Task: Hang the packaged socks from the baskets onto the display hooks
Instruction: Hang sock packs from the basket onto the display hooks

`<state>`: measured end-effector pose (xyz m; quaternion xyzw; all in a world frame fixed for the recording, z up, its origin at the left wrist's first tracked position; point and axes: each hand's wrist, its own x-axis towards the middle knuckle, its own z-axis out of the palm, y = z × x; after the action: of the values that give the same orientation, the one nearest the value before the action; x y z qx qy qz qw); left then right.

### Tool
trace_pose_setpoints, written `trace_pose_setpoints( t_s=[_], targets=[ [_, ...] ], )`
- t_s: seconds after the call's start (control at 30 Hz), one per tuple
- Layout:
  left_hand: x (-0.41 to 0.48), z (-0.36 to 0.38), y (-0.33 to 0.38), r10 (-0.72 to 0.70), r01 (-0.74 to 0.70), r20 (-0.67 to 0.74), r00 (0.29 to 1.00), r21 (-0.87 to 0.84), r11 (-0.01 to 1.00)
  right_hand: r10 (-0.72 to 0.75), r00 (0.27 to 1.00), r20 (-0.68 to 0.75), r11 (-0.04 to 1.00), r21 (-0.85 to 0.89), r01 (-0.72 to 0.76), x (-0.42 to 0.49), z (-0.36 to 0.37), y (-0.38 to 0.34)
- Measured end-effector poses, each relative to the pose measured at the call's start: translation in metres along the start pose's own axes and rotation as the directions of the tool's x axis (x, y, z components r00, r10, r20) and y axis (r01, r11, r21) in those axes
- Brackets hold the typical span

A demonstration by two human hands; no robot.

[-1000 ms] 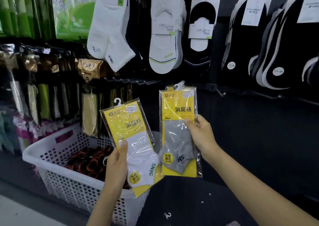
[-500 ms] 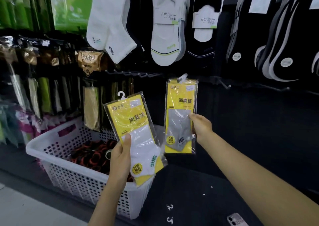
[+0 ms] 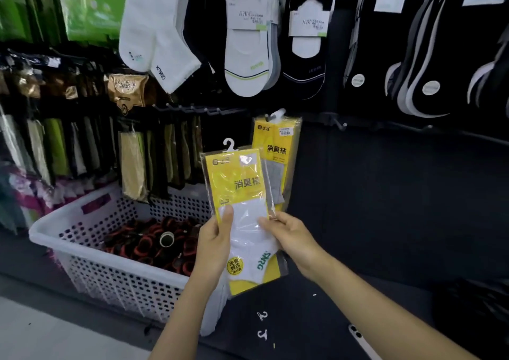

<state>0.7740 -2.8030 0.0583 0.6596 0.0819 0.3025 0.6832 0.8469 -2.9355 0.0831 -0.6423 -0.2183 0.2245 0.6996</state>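
**While both hands grip one pack, a second sits at hook height behind it**

Although two hands hold the white-sock pack (image 3: 242, 208), it is not yet on any hook. The left hand (image 3: 217, 238) grasps its lower left edge, with the thumb flat on the front film. The right hand (image 3: 292, 238) pinches the lower right edge between thumb and fingers. Neither hand is free.

Deciding relation: the pack stands upright, its long axis near vertical with the top leaning slightly left. Its white hanger (image 3: 229, 145) is at the top end, well above both grips. The display hooks (image 3: 192, 109) run along the wall's rail, above and beyond that hanger. In my judgement the pack must travel up and away from the person, hanger leading.

Just behind and to the right is the grey-sock pack (image 3: 278, 150), its top at rail height. It appears to hang there untouched, though its hook cannot be made out. That spot is nearer the right hand.

Count:
- Two yellow packs.
- Two hands, both engaged.
- One white basket (image 3: 74, 209) at the lower left against the wall, holding dark bundles banded in red, too many to count.
- Two loose white hangers (image 3: 263, 315) on the dark ledge near its front edge.

Risk noted: the low grips leave the hanger end free to sway.
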Motion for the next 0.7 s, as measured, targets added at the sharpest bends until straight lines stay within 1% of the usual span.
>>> trace_pose_setpoints(
  t_s=[0.1,0.2,0.27,0.33,0.43,0.57,0.63,0.7],
  targets=[
    [-0.001,0.007,-0.001,0.033,-0.032,0.040,0.999,-0.005,0.999,-0.077,0.995,-0.063,0.996,0.043,0.079,-0.005,-0.006,-0.002],
    [-0.002,0.011,-0.003,0.033,-0.031,0.103,0.994,-0.016,0.999,-0.145,0.971,-0.191,0.986,0.055,0.158,-0.005,-0.018,-0.010],
    [-0.004,0.014,-0.005,0.016,-0.012,0.138,0.990,-0.032,0.999,-0.158,0.948,-0.275,0.981,0.062,0.182,-0.002,-0.026,-0.018],
    [-0.006,0.016,-0.006,0.007,-0.001,0.160,0.987,-0.037,0.999,-0.148,0.935,-0.321,0.984,0.048,0.172,0.004,-0.033,-0.025],
    [-0.007,0.019,-0.007,0.005,0.002,0.172,0.985,-0.044,0.999,-0.146,0.932,-0.333,0.987,0.021,0.162,0.013,-0.035,-0.033],
    [-0.003,0.018,-0.009,0.010,0.001,0.151,0.988,-0.070,0.998,-0.139,0.933,-0.331,0.987,0.026,0.156,0.025,-0.030,-0.039],
    [-0.001,0.016,-0.010,-0.006,0.017,0.143,0.990,-0.075,0.997,-0.117,0.934,-0.338,0.992,0.012,0.129,0.033,-0.029,-0.040],
    [0.001,0.015,-0.012,-0.029,0.038,0.130,0.991,-0.062,0.997,-0.067,0.934,-0.351,0.997,0.020,0.078,0.040,-0.027,-0.040]
  ],
)
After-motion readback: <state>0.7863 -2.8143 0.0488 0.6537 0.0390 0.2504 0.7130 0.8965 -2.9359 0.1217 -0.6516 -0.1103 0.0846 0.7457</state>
